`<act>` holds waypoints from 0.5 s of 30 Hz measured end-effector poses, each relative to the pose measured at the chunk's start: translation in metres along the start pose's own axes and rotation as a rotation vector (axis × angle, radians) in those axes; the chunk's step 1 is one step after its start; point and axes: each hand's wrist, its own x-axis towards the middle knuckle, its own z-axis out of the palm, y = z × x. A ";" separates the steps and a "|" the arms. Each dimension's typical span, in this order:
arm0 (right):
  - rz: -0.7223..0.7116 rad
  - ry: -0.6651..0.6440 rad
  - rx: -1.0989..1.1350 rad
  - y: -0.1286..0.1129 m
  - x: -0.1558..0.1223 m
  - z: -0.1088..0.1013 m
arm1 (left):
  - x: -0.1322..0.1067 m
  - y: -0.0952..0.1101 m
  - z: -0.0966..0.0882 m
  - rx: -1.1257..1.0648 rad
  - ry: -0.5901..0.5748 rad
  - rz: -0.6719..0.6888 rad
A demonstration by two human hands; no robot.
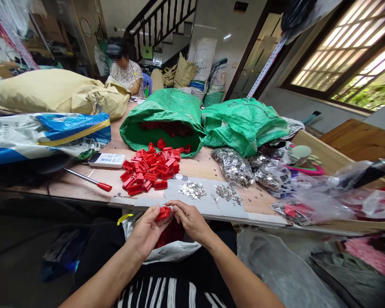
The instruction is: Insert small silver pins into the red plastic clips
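My left hand (pixel 150 229) is closed round a red plastic part (pixel 163 213), held just in front of the table edge. My right hand (pixel 189 218) meets it there, thumb and fingers pinched at the part's right end; whatever small piece may be between them is too small to name. Below both hands an open white sack (pixel 176 252) on my lap holds more red parts. Beyond them on the table lies a heap of red plastic parts (pixel 150 167). To its right are a pile of small shiny metal pieces (pixel 192 190) and a second metal pile (pixel 227 193).
A green sack (pixel 167 105) lies open behind the heap, another green sack (pixel 244 122) beside it. Clear bags of metal pieces (pixel 234 167) sit at right. A red-handled tool (pixel 90 179) and a white box (pixel 107 160) lie left. A person (pixel 125 72) sits across the table.
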 end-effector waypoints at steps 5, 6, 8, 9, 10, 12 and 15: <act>0.048 0.082 -0.286 0.003 0.022 -0.006 | 0.006 -0.004 -0.034 0.645 0.063 0.278; 0.037 0.100 -0.340 0.003 0.029 -0.006 | 0.008 -0.005 -0.041 0.737 0.070 0.330; 0.011 0.131 -0.430 0.004 0.042 -0.003 | 0.012 -0.007 -0.050 0.806 0.067 0.376; 0.003 0.143 -0.468 0.004 0.050 -0.002 | 0.013 -0.007 -0.052 0.812 0.061 0.382; -0.001 0.151 -0.503 0.005 0.057 0.001 | 0.014 -0.007 -0.053 0.808 0.055 0.381; 0.001 0.152 -0.564 0.006 0.071 0.005 | 0.014 -0.006 -0.052 0.798 0.049 0.373; 0.015 0.135 -0.620 0.006 0.087 0.009 | 0.012 -0.003 -0.047 0.792 0.054 0.343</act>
